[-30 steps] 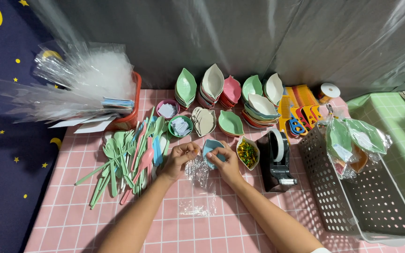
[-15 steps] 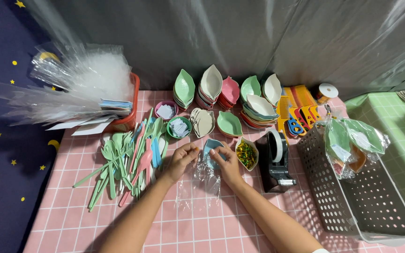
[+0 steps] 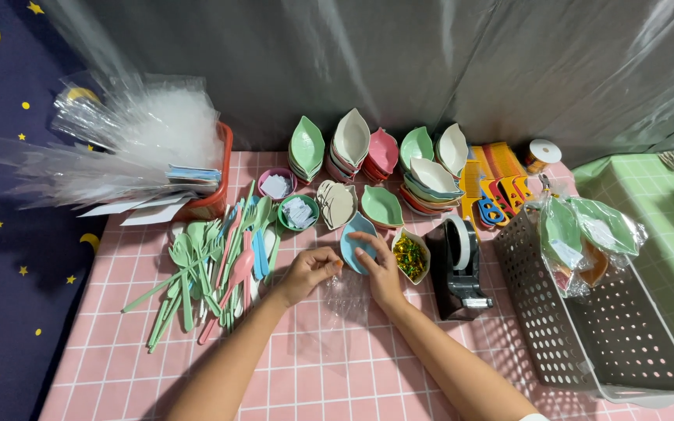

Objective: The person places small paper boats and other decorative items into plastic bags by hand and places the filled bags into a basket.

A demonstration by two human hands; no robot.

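Note:
My left hand (image 3: pixel 310 270) and my right hand (image 3: pixel 380 269) hold the mouth of a clear plastic bag (image 3: pixel 337 316) that hangs down over the pink tiled table (image 3: pixel 274 366). Between my hands, a blue leaf-shaped dish (image 3: pixel 355 238) sits at the top of the bag, touched by my right fingers. Whether the dish is inside the bag I cannot tell. Just right of my right hand stands a white leaf dish of small coloured pieces (image 3: pixel 409 256).
A heap of green, pink and blue plastic spoons (image 3: pixel 212 269) lies left of my hands. Stacked leaf dishes (image 3: pixel 368 152) line the back. A black tape dispenser (image 3: pixel 458 269) and a grey perforated basket (image 3: pixel 598 320) stand right. A red bin of clear bags (image 3: pixel 150 148) sits back left.
The clear bag, loose on the table a second ago, now hangs straight from both hands. The blue dish sits at its mouth; my hands have shifted only slightly.

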